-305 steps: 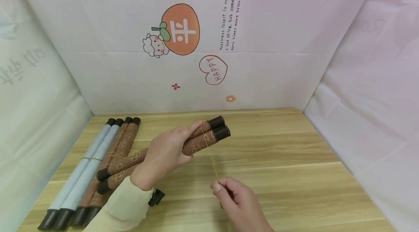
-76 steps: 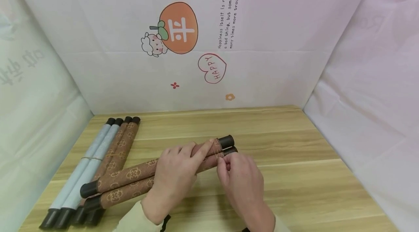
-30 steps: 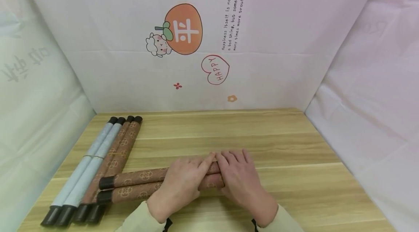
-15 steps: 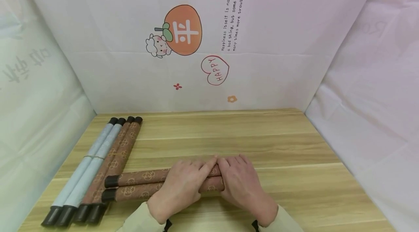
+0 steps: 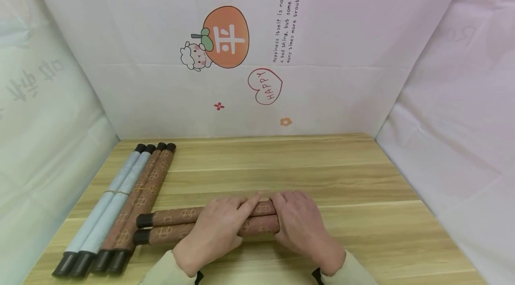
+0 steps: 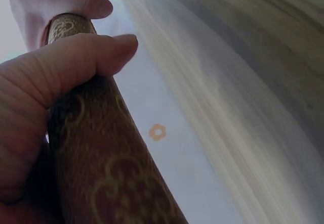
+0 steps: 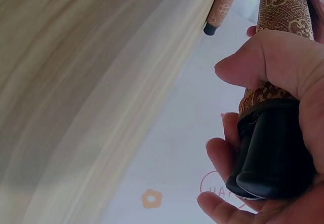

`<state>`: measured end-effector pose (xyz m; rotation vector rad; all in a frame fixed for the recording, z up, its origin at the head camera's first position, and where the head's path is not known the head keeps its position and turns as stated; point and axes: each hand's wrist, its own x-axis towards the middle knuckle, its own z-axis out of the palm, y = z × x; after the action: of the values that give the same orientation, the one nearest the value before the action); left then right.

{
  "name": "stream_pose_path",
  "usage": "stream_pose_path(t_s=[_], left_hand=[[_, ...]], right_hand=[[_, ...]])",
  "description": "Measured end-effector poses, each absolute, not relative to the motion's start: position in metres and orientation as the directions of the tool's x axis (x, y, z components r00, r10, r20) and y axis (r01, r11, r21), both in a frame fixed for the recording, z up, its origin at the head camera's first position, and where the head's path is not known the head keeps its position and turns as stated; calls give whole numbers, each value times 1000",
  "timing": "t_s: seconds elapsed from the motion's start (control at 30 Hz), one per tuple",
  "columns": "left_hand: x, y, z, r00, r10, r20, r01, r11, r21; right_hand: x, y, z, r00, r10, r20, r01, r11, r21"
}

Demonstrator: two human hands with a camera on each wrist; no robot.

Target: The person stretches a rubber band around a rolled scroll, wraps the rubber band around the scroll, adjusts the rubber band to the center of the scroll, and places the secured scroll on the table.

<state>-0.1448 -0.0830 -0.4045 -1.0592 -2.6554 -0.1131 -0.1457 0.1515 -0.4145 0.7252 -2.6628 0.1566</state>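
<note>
Two brown rolls (image 5: 173,215) with gold flower patterns and black end caps, like a rolled-up scroll, lie side by side before me. My left hand (image 5: 217,227) grips them around the middle. Near their right end my right hand (image 5: 299,227) wraps round them. In the left wrist view, the left thumb (image 6: 76,57) lies along the top of a brown roll (image 6: 111,148). The right wrist view shows black end caps (image 7: 273,153) between the right thumb and fingers (image 7: 223,155). Any band around this pair is hidden.
To the left on the wooden table (image 5: 362,213) lie a pale blue scroll pair (image 5: 114,193) and another brown scroll pair (image 5: 146,182), touching, each with a thin band round it. White printed cloth (image 5: 322,75) walls the back and both sides.
The right hand pulled a thin yellow band from the rolls earlier, then worked at their end; now it grips that end. The rolls came down nearer me, levelled out, and lately slid slightly right.
</note>
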Motion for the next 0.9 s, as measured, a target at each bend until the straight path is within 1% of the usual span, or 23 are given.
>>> stream_pose_path(t_s=[0.1,0.23,0.33,0.47,0.63,0.77,0.9], left_hand=[[-144,-91,-403,-721,637,274,662,749,3],[-143,-103,-399,-780,581,231,604,796,38],[-142,-114,-397,-820,540,188,557,830,44],[-142,-127,-401,-850,502,160,510,860,14],[-141,-139,-408,-850,484,207,487,872,-40],[-141,-143,-413,-826,495,269,493,866,-79],[-142,-145,-416,-803,503,320,504,859,-87]], right_hand=[[-147,155,-414,-811,-453,370,-497,867,-27],[-147,161,-414,-829,-436,351,-481,875,-49],[-148,165,-413,-841,-424,336,-467,883,-55],[-148,169,-411,-852,-414,319,-451,891,-48],[-148,172,-410,-854,-414,315,-449,892,-46],[-148,172,-411,-849,-419,322,-455,889,-44],[-148,172,-411,-844,-427,324,-463,885,-40]])
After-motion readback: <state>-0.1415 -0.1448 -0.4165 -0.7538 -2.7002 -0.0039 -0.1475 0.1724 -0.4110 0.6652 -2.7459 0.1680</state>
